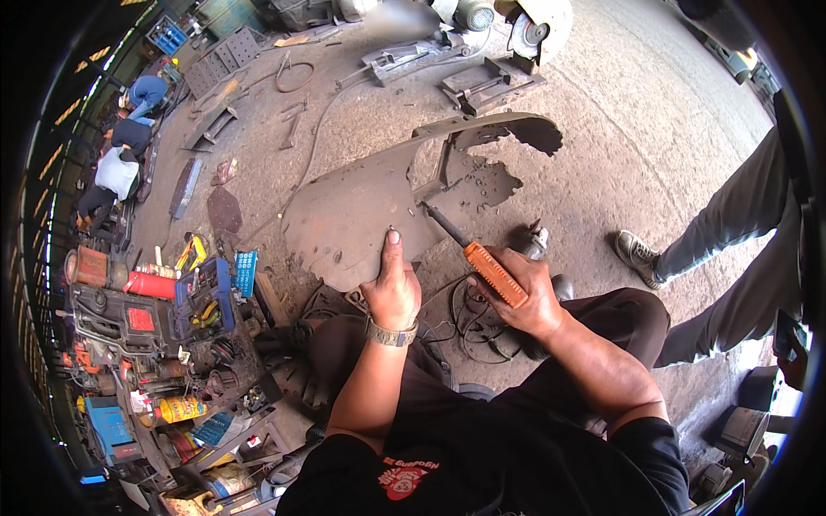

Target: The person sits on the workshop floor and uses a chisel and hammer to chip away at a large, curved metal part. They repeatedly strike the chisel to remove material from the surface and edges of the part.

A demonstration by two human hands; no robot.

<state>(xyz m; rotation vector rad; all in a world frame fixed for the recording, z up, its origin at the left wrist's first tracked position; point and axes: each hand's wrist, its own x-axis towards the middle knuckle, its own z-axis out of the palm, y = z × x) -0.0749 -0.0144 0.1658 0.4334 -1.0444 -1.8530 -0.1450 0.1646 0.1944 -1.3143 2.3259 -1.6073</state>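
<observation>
A large rusty brown sheet-metal piece (344,215) with ragged, eaten-away edges lies in front of me, its far side curving up. My left hand (396,288) is closed on its near edge, thumb on top; the fingers underneath are hidden. In my right hand (529,297) is a tool with a ribbed orange handle (496,275) and a narrow dark shaft. The shaft's tip points at the metal beside the cut-out opening; I cannot tell whether it touches. An angle grinder (535,242) lies on the floor just beyond my right hand.
A bench (215,353) crowded with tools, cans and a blue case stands at left. Cables (477,331) loop near my knees. A cut-off saw (533,39) stands at the far side. Another person's shoe (638,255) is at right; several people work at far left.
</observation>
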